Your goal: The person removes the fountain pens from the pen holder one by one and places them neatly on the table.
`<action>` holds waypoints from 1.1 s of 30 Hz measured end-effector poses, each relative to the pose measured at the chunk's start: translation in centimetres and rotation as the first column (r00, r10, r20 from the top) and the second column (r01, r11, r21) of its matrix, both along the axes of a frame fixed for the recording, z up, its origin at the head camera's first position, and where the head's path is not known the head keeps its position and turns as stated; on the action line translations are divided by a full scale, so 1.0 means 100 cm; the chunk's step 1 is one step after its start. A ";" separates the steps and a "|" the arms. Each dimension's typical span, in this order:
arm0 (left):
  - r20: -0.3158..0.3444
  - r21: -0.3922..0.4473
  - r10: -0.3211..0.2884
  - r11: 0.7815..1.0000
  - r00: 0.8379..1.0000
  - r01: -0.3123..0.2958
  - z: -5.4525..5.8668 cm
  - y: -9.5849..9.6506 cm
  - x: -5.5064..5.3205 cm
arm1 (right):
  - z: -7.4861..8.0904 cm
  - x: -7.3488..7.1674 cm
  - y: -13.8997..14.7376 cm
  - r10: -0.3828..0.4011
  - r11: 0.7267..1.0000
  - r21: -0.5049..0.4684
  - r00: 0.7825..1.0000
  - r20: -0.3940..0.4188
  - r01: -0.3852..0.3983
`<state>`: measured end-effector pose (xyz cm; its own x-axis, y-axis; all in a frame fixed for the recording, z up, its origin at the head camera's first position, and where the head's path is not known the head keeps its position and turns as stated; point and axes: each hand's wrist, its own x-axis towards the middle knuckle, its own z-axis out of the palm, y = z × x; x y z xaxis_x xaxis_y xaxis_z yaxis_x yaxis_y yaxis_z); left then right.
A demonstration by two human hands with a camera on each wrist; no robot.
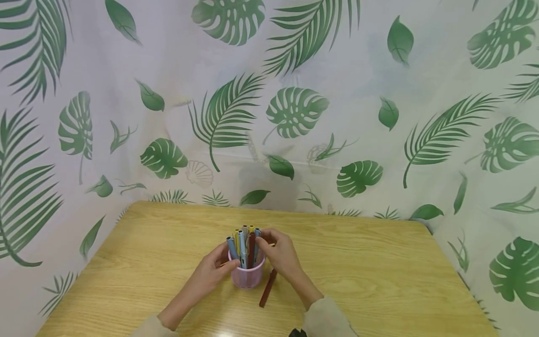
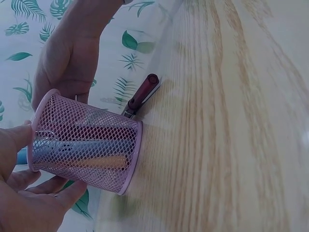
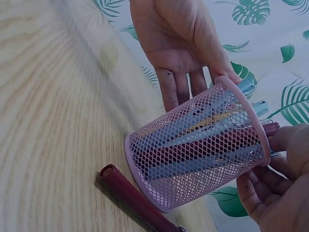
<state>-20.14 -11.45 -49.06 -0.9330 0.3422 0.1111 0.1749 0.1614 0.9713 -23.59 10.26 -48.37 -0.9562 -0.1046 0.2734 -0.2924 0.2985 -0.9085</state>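
A pink mesh pen holder (image 1: pixel 247 278) stands upright on the table, filled with several pens in blue, light blue, yellow, grey and dark red. My left hand (image 1: pixel 212 269) holds its left side, thumb at the rim (image 2: pixel 41 104) and fingers around the mesh. On the opposite side, my right hand (image 1: pixel 281 252) grips near the rim, its thumb beside a dark red pen (image 1: pixel 251 250) and a blue pen (image 1: pixel 258 232). Its fingers curl along the far side, partly hidden. Outside the holder, another dark red pen (image 1: pixel 267 289) lies on the table, close to the base.
The wood-grain table (image 1: pixel 362 276) reaches back to a white curtain (image 1: pixel 358 126) printed with green leaves, which hangs behind it and along both sides. A small black object (image 1: pixel 297 333) shows at the bottom edge of the head view, near the right sleeve (image 1: pixel 328 318).
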 end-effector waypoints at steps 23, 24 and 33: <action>0.014 -0.007 -0.002 1.000 1.000 0.002 -0.006 0.000 -0.001 | 0.013 0.011 0.008 -0.062 0.986 -0.151 0.997 0.052 0.070; 0.016 -0.007 0.001 1.000 1.000 -0.001 -0.006 0.001 -0.001 | 0.013 0.011 0.009 -0.064 0.983 -0.167 0.997 0.049 0.071; -0.006 -0.005 -0.001 1.000 1.000 0.001 -0.002 0.000 0.000 | 0.020 0.010 0.014 -0.052 0.968 -0.244 0.999 0.002 0.051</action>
